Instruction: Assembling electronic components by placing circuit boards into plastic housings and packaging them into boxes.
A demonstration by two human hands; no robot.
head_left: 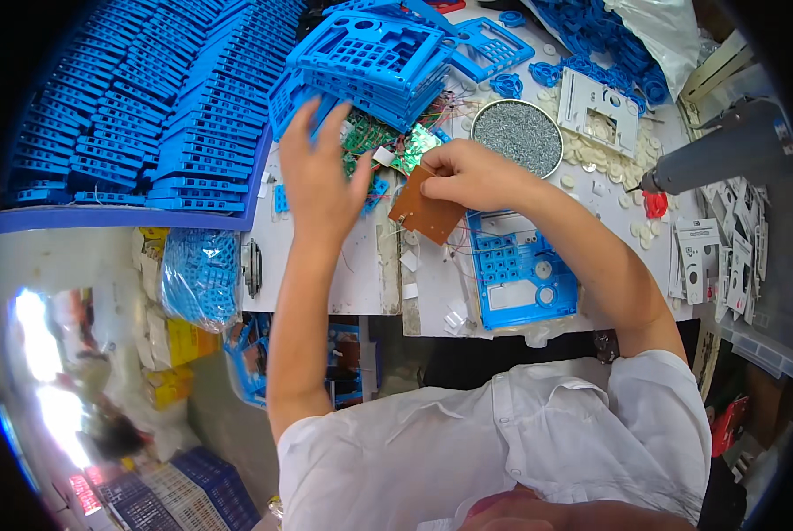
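The right hand [480,173] grips a brown board [432,217] between thumb and fingers at its upper edge; the board is tilted and sits above the table [361,279], just beyond an open-faced blue housing [529,305]. The left hand [318,190] is spread with nothing visible in it, its fingertips over the near edge of a stack of blue housings [370,49]; contact cannot be confirmed. Between the hands lies a cluster of green circuit boards [370,133] with thin wires. Beyond the right hand stands a round tin [561,146], well filled with small grey metal pieces [513,137]. At far right, a clear tray [768,356] is near upright white panels [733,248]; whether they stand in it cannot be determined. At upper right, blue parts [602,49] lie against a white plastic bag [662,40]. At left, a blue-violet crate [122,219] holds dense rows of blue housings, stacked above its rim. Below it, a clear bag [201,283] contains blue latticed parts.
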